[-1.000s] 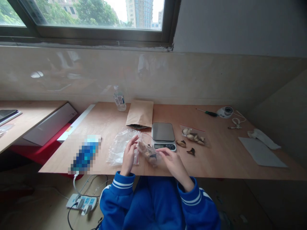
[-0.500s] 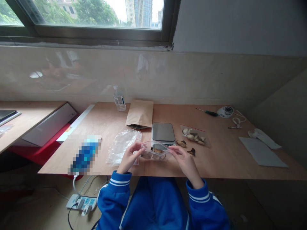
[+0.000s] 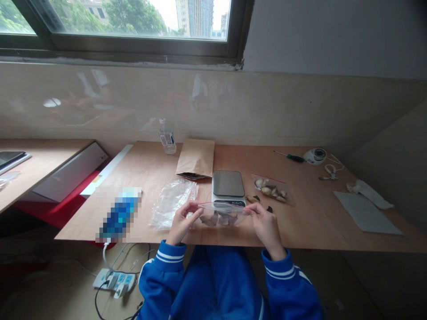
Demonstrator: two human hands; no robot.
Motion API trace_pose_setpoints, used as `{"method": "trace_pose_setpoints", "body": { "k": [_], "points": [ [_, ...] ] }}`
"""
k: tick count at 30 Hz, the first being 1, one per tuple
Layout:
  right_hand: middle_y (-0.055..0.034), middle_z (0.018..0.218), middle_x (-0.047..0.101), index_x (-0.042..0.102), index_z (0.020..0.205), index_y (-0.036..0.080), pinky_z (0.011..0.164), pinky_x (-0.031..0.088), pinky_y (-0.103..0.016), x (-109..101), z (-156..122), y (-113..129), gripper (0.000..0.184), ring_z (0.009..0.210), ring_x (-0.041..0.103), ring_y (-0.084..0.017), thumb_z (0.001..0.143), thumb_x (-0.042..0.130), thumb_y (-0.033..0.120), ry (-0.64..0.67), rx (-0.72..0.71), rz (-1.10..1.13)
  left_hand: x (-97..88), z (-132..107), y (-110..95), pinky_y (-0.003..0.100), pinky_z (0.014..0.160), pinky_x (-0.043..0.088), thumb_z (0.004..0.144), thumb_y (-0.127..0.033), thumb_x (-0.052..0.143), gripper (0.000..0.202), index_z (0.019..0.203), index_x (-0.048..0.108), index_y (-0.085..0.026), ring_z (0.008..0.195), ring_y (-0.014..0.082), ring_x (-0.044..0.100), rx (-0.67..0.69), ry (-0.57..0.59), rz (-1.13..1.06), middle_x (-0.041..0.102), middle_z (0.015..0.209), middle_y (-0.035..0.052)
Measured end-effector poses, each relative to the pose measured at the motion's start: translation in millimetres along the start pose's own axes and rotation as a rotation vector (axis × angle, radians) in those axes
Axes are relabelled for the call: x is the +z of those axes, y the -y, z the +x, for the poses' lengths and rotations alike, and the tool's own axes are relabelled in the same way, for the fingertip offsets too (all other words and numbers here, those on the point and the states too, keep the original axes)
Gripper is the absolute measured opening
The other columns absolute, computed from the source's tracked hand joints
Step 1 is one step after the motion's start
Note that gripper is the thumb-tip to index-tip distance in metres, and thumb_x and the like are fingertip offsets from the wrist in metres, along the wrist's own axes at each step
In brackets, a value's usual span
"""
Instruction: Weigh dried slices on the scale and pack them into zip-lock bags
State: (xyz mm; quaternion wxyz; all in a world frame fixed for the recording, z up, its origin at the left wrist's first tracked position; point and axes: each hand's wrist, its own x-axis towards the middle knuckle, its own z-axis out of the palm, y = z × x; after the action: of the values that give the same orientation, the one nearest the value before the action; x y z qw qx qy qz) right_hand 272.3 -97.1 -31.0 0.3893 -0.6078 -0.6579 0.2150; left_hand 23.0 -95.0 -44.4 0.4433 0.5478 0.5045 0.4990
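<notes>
Between my hands is a clear zip bag [image 3: 222,217] with several brownish dried pieces in its lower part. My left hand [image 3: 182,220] pinches the left end of its top edge, and my right hand [image 3: 265,224] pinches the right end. The top edge is stretched straight. Just behind the bag stands a kitchen scale [image 3: 228,184] with a bare metal plate. Loose brown dried pieces [image 3: 253,199] lie right of the scale, partly behind my right hand. A second zip bag [image 3: 271,190] holding pale and brown pieces rests farther right.
Empty clear bags [image 3: 171,204] lie left of my left hand. Behind them are a brown paper pouch [image 3: 196,158] and a water bottle [image 3: 167,138]. A screwdriver [image 3: 295,158], a white dome camera [image 3: 315,155] and a grey sheet [image 3: 367,212] are at the right. A pixelated blue object [image 3: 120,214] lies left.
The bag's mouth was spread apart with a brown piece at it; now its top edge is drawn straight and flat. My right hand has moved slightly right.
</notes>
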Motion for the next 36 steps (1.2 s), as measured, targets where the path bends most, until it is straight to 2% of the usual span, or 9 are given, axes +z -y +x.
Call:
{"method": "trace_pose_setpoints", "body": {
  "k": [4, 7, 10, 13, 16, 19, 25, 30, 36],
  "points": [
    [-0.0038, 0.072, 0.069, 0.06, 0.076, 0.022, 0.063, 0.046, -0.031, -3.6, 2.8, -7.2, 0.026, 0.065, 0.063, -0.021, 0.088, 0.043, 0.037, 0.05, -0.038, -0.062, 0.3, -2.1, -1.0, 0.031, 0.076, 0.052, 0.077, -0.037, 0.063, 0.022, 0.081, 0.067, -0.016, 0.081, 0.0186, 0.063, 0.029, -0.019, 0.017, 0.068, 0.082, 0.0061],
    [-0.0068, 0.088, 0.068, 0.062, 0.081, 0.021, 0.076, 0.048, -0.037, -6.8, 5.3, -5.1, 0.023, 0.084, 0.063, -0.023, 0.089, 0.044, 0.034, 0.109, -0.147, -0.102, 2.4, -2.5, -0.5, 0.031, 0.074, 0.051, 0.077, -0.036, 0.062, 0.02, 0.079, 0.067, -0.017, 0.078, 0.0181, 0.063, 0.049, -0.039, 0.064, 0.067, 0.078, 0.005],
    [-0.0094, 0.112, 0.062, 0.062, 0.1, 0.022, 0.094, 0.041, -0.044, -6.5, 7.2, 16.6, 0.02, 0.108, 0.054, -0.026, 0.087, 0.048, 0.03, 0.087, -0.305, -0.153, 5.8, -3.9, -5.2, 0.031, 0.074, 0.05, 0.079, -0.036, 0.06, 0.019, 0.078, 0.067, -0.019, 0.078, 0.018, 0.062, 0.135, -0.071, 0.162, 0.067, 0.079, 0.0046],
    [-0.0093, 0.119, 0.059, 0.057, 0.116, 0.023, 0.098, 0.036, -0.046, 1.8, 9.1, 51.7, 0.032, 0.114, 0.049, -0.026, 0.085, 0.054, 0.032, 0.14, -0.43, -0.198, 9.1, -6.5, -14.5, 0.031, 0.073, 0.05, 0.081, -0.036, 0.059, 0.018, 0.079, 0.068, -0.021, 0.078, 0.0174, 0.061, 0.222, -0.066, 0.237, 0.067, 0.078, 0.0044],
    [-0.0084, 0.107, 0.064, 0.061, 0.107, 0.021, 0.093, 0.038, -0.042, 15.8, 13.5, 78.3, 0.026, 0.105, 0.054, -0.025, 0.083, 0.059, 0.033, 0.274, -0.521, -0.199, 11.0, -9.7, -20.3, 0.03, 0.072, 0.05, 0.082, -0.034, 0.058, 0.016, 0.08, 0.068, -0.022, 0.076, 0.0166, 0.061, 0.284, -0.073, 0.259, 0.067, 0.078, 0.0039],
    [-0.0047, 0.083, 0.068, 0.064, 0.085, 0.02, 0.079, 0.04, -0.035, 27.5, 19.2, 84.9, 0.012, 0.081, 0.059, -0.02, 0.089, 0.053, 0.027, 0.369, -0.493, -0.201, 13.0, -12.7, -15.3, 0.03, 0.074, 0.05, 0.081, -0.031, 0.059, 0.013, 0.084, 0.068, -0.022, 0.079, 0.0164, 0.062, 0.28, -0.116, 0.214, 0.067, 0.081, 0.0035],
    [-0.0009, 0.075, 0.068, 0.064, 0.078, 0.022, 0.075, 0.039, -0.03, 36.7, 19.9, 70.8, 0.016, 0.073, 0.059, -0.017, 0.089, 0.052, 0.02, 0.311, -0.402, -0.095, 20.9, -17.4, 6.0, 0.029, 0.071, 0.052, 0.077, -0.034, 0.063, 0.023, 0.095, 0.064, -0.019, 0.079, 0.0165, 0.063, 0.103, -0.153, 0.046, 0.068, 0.084, 0.0036],
    [-0.0003, 0.076, 0.068, 0.063, 0.078, 0.023, 0.072, 0.04, -0.028, 41.2, 16.1, 69.9, 0.014, 0.074, 0.06, -0.017, 0.088, 0.053, 0.02, 0.208, -0.342, 0.026, 22.0, -17.0, 2.4, 0.028, 0.07, 0.05, 0.079, -0.033, 0.061, 0.015, 0.084, 0.066, -0.02, 0.079, 0.0164, 0.063, 0.149, -0.191, 0.094, 0.068, 0.082, 0.0031],
    [-0.0007, 0.081, 0.068, 0.062, 0.085, 0.021, 0.077, 0.037, -0.03, 41.6, 19.7, 78.4, 0.009, 0.079, 0.06, -0.017, 0.088, 0.055, 0.026, 0.273, -0.436, 0.002, 17.9, -16.6, -1.0, 0.028, 0.07, 0.049, 0.082, -0.03, 0.058, 0.013, 0.085, 0.066, -0.019, 0.079, 0.0158, 0.061, 0.224, -0.186, 0.158, 0.066, 0.082, 0.0032]
  ]
}}
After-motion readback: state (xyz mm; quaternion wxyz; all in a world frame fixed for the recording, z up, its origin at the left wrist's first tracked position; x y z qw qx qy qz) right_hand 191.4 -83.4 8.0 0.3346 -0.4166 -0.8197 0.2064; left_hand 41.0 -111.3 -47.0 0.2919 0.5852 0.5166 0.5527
